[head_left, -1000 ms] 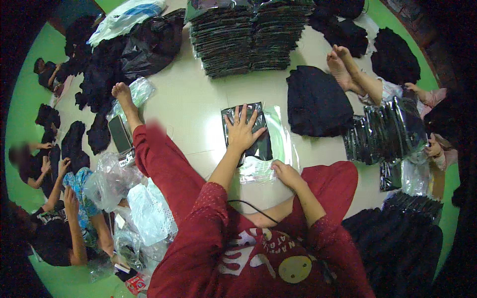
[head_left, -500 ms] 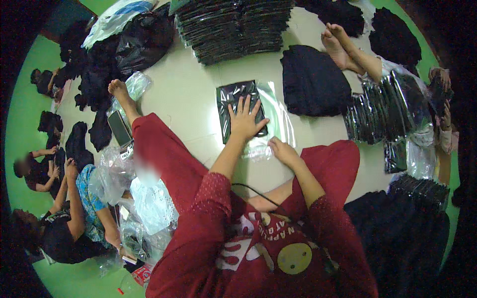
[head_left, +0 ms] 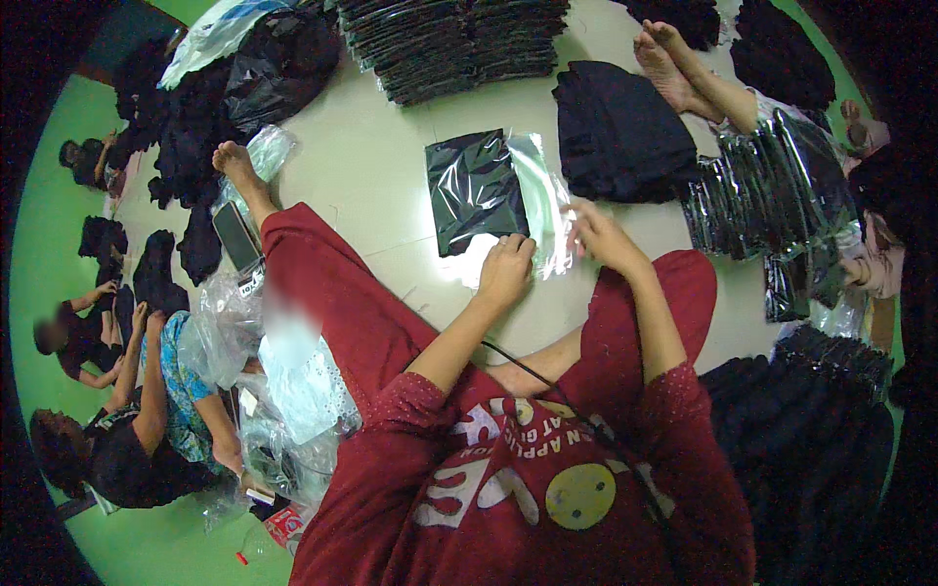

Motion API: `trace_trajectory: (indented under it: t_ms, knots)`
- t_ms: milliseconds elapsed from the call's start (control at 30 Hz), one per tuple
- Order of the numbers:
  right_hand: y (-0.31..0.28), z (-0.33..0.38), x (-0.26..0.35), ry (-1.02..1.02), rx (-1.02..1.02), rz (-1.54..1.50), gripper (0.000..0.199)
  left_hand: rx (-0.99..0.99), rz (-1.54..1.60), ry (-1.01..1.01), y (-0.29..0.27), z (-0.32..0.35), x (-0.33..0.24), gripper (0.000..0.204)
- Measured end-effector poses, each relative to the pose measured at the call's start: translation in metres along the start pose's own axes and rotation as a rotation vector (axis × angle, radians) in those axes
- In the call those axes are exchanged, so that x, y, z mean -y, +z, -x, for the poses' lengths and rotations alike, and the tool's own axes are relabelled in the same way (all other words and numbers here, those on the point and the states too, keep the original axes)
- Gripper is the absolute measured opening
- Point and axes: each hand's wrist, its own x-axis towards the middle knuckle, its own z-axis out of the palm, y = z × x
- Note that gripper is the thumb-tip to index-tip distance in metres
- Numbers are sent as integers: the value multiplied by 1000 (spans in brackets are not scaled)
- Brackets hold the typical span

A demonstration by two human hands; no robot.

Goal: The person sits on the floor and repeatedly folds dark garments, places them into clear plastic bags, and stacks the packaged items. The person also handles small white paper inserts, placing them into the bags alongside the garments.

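In front of my crossed legs a folded black garment [head_left: 474, 195] lies flat on the floor inside a clear plastic bag [head_left: 539, 195]. Loose film of the bag extends past the garment's right side and lower edge. My left hand [head_left: 508, 271] is at the bag's lower edge, fingers curled together on the film; exactly what they pinch is hidden beneath them. Just off the bag's right edge is my right hand [head_left: 603, 237], raised a little, its fingers bent and apart, slightly blurred, with nothing seen in them.
A pile of black garments [head_left: 620, 132] lies to the right of the bag. Stacks of bagged garments stand at the far side [head_left: 454, 49] and right [head_left: 752, 195]. A phone [head_left: 236, 236] and crumpled clear bags [head_left: 220, 327] are by my left leg. Other people sit at left and right.
My left hand has slid off the garment's middle down to the bag's lower edge, its spread fingers now curled. My right hand has moved up and right, away from the lower film.
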Motion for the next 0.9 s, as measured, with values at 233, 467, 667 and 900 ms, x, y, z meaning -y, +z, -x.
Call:
trace_trajectory:
  t_ms: [233, 467, 667, 900]
  knots:
    - [14, -76, 4, -249, -62, 124, 34, 17, 5, -124, 9, 2, -4, 14]
    - [75, -89, -34, -175, -98, 602, 49, 61, -83, -201, 18, -1, -7, 15]
    - [71, -92, -39, -235, -106, 551, 48, 102, -42, -136, 5, 15, -11, 12]
    - [80, -83, -40, -178, -145, 601, 51, -30, 40, -131, -2, 13, 0, 32]
